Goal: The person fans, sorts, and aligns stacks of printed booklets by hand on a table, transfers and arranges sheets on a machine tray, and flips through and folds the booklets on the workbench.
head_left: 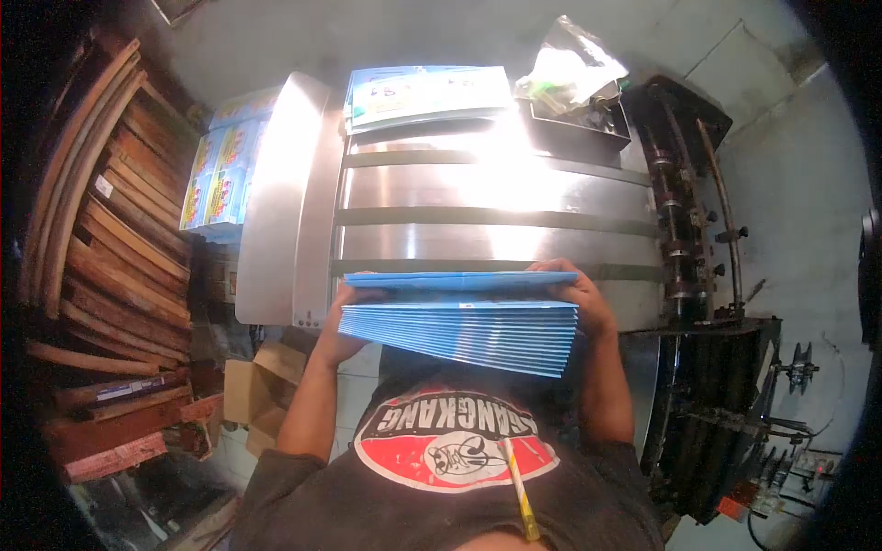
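Note:
A thick stack of blue folded sheets (459,335) is held in front of my chest, its many edges fanned toward me. My left hand (345,320) grips the left end, with most of its fingers hidden behind the sheets. At the right end my right hand (586,301) is closed on the same stack, its fingers partly over the top edge. The topmost sheet (459,280) stands apart from the others, leaving a dark gap below it.
Beyond the stack lies a shiny metal machine bed with green belts (496,219). It carries a pile of printed sheets (427,92) and a dark box (588,124) topped with plastic. Rollers (678,211) stand right; printed packs (220,174) and a wooden rack (129,211) are left.

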A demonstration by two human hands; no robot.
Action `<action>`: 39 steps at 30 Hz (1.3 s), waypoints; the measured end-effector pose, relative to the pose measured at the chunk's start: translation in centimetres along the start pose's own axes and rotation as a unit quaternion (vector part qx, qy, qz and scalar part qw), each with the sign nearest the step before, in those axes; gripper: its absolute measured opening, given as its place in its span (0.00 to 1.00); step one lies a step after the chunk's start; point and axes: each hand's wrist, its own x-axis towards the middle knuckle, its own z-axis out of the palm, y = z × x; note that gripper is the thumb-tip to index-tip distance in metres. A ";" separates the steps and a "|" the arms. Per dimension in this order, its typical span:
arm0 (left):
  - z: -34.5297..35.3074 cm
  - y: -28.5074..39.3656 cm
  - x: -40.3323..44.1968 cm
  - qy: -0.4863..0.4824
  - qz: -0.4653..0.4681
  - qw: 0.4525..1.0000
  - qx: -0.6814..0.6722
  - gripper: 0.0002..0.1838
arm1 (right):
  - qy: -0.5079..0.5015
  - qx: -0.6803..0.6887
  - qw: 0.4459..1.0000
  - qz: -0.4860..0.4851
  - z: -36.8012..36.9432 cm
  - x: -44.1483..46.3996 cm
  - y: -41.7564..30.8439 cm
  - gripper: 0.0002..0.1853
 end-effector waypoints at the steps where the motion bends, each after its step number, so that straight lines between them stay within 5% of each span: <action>1: 0.0 0.4 0.0 -0.002 -0.011 1.000 0.015 0.22 | 0.003 -0.006 1.000 -0.012 0.1 0.0 0.1 0.14; 6: -0.4 0.4 0.1 -0.011 0.074 0.990 0.116 0.22 | -0.020 0.025 0.999 0.002 -0.4 -0.1 0.5 0.14; 12: -0.2 1.2 0.1 -0.038 -0.018 0.999 0.013 0.33 | -0.029 0.012 0.999 -0.007 -0.3 -0.1 0.5 0.15; 18: -1.0 0.4 -0.1 -0.056 0.039 0.989 0.135 0.36 | -0.010 0.026 1.000 -0.005 0.1 -0.2 0.8 0.15; 20: -0.8 0.1 0.2 -0.058 0.129 0.978 0.155 0.32 | -0.020 0.006 1.000 -0.011 -0.6 -0.1 1.3 0.16; 22: -0.2 1.9 -0.2 -0.033 -0.115 0.982 -0.144 0.27 | -0.022 -0.018 0.999 -0.016 -0.5 0.1 1.3 0.16; 24: -0.3 1.1 0.0 -0.042 0.097 0.990 0.092 0.24 | -0.017 -0.024 0.999 -0.030 0.0 0.0 0.8 0.14; 27: -0.3 0.5 0.2 -0.043 0.132 0.982 0.127 0.26 | -0.011 -0.013 1.000 -0.022 0.6 -0.1 0.3 0.14; 34: -0.1 1.3 0.3 -0.046 0.133 0.984 0.110 0.26 | -0.004 -0.014 1.000 -0.001 0.3 -0.4 0.5 0.17; 39: 0.3 1.8 0.1 -0.031 0.021 0.998 0.048 0.28 | -0.012 -0.026 0.999 -0.017 -0.5 -0.4 1.0 0.14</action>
